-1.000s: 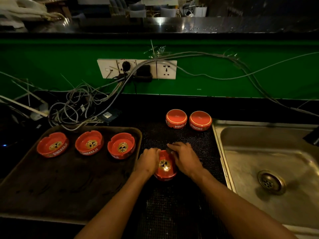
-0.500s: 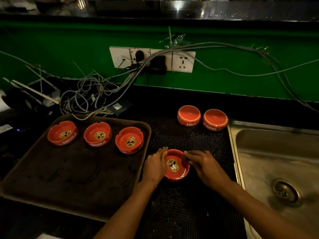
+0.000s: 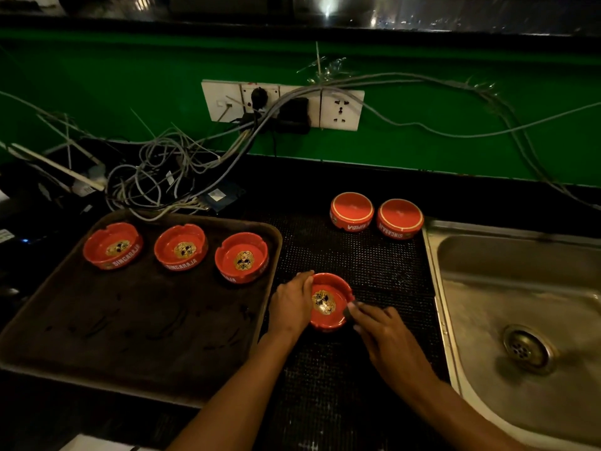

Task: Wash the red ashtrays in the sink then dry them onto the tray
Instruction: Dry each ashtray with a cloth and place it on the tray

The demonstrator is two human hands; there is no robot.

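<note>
- The left hand's fingers (image 3: 304, 278) curl over the left rim of a red ashtray (image 3: 328, 302), gripping it; the left hand (image 3: 290, 304) rests on the mat beside it.
- The right hand's fingers (image 3: 357, 309) lie close together at the ashtray's right rim, touching a small dark thing there that is too blurred to name; whether they pinch it I cannot tell. The right hand (image 3: 387, 341) lies flat and low over the mat.
- The held ashtray stands upright, open side up, a gold emblem on its floor, on the black dotted mat (image 3: 374, 271), between the tray and the sink, just beside the tray's right edge.
- On the brown tray (image 3: 130, 320), left of the held ashtray, three more stand upright in a row along the far side: the left ashtray (image 3: 112, 245), the middle ashtray (image 3: 180, 247) and the right ashtray (image 3: 242, 257), near one another but apart.
- Beyond the held ashtray, at the far edge of the mat, two ashtrays lie upside down side by side: one (image 3: 351, 211) and, nearer the sink, another (image 3: 400, 218).
- The steel sink (image 3: 487, 288) sits to the right of the held ashtray, its drain (image 3: 525, 348) toward the near side.
- Far behind the held ashtray, a green wall (image 3: 455, 125) carries a white socket panel (image 3: 283, 104), with a tangle of grey cables (image 3: 162, 177) hanging to the counter behind the tray.
</note>
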